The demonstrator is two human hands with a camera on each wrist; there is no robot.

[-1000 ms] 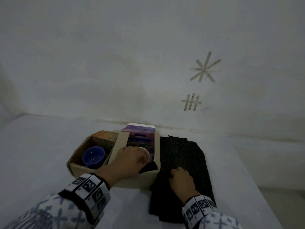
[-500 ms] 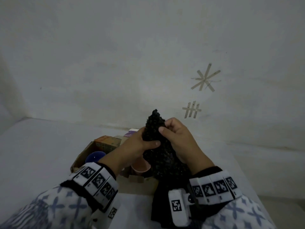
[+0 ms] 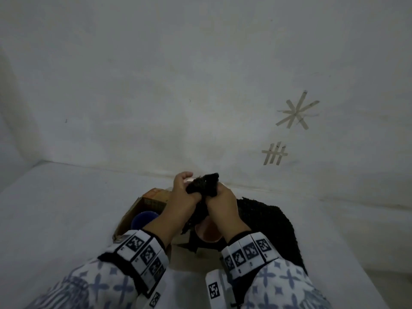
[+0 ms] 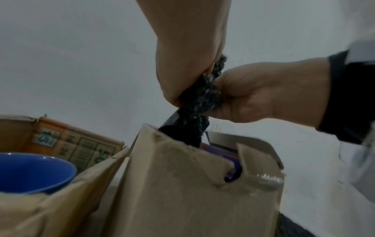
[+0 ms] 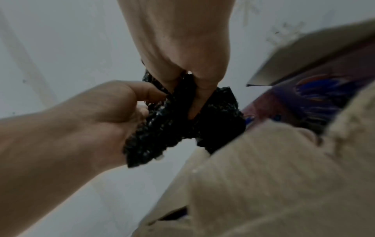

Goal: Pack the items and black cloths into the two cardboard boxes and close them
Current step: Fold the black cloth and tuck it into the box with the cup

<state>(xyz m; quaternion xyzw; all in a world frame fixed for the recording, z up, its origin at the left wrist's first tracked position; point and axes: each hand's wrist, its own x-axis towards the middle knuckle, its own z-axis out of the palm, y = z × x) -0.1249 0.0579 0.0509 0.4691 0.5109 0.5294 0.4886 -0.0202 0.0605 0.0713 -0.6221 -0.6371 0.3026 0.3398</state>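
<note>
Both the left hand and right hand are gripping a bunched black cloth above the cardboard boxes (a blue bowl sitting inside the left one). Another black cloth is lying right of them on the white table, probably touching; a taped white wall is standing beyond.

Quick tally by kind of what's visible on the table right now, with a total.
Cardboard boxes: 2
Black cloths: 2, one gripped by both hands, one flat on the table
Blue bowl: 1
Pink cup: 1
Printed cartons: 2, orange, purple
Total: 8
</note>
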